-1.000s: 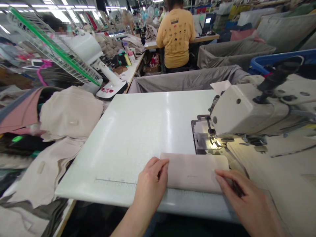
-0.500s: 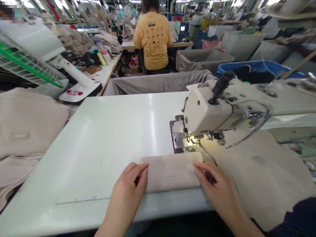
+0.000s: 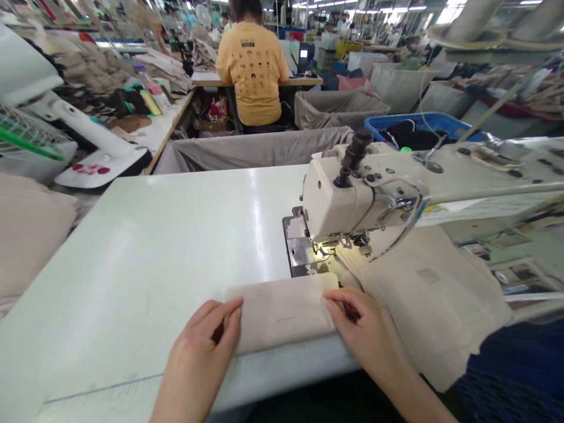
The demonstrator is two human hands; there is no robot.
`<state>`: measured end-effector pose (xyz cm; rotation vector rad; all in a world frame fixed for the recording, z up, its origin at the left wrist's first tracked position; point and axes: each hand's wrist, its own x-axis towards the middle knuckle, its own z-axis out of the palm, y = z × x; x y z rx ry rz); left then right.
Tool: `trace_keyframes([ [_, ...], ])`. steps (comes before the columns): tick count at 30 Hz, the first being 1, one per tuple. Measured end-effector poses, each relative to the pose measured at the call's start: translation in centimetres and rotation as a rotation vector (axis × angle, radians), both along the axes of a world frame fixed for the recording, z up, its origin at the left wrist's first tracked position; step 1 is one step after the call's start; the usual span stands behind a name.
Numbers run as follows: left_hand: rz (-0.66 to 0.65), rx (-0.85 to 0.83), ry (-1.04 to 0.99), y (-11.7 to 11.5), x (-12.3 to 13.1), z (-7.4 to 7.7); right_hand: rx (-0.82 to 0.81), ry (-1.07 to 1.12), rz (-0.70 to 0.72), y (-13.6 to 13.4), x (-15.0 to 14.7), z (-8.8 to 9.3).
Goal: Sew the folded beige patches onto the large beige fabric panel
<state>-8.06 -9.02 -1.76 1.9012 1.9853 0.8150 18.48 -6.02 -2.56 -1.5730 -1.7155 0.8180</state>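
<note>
A beige rectangular fabric piece (image 3: 282, 314) lies near the front edge of the white sewing table (image 3: 176, 235). My left hand (image 3: 202, 341) pinches its left edge between thumb and fingers. At the opposite end, my right hand (image 3: 363, 326) pinches the right edge close to the upper corner. Just beyond the fabric stands a sewing machine (image 3: 339, 194), its lit needle area and metal plate (image 3: 300, 251) a short way from the fabric's far edge. A larger beige cloth (image 3: 423, 294) spreads to the right of my right hand, under the machine arm.
Stacked beige cloth (image 3: 30, 229) and a white fan (image 3: 88, 135) stand on the left. Behind the table is a grey cloth-lined bin (image 3: 247, 150); a blue tub (image 3: 423, 123) is at the back right. A person in a yellow shirt (image 3: 253, 70) sits farther back, facing away.
The whole view has shifted, so the table, machine and hands sit farther left in the picture. Both hands keep their pinch on the fabric piece, which stays near the table's front edge.
</note>
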Motion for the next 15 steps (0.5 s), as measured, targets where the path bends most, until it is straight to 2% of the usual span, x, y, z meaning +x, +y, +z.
trace_keyframes([
  [10,-0.017,-0.006,0.024,0.06,-0.39,-0.31,-0.028,-0.002,-0.008,0.32,-0.19,0.49],
  [15,-0.028,0.052,0.074,0.05,0.02,-0.36,-0.066,-0.06,0.016,0.7,-0.05,0.18],
])
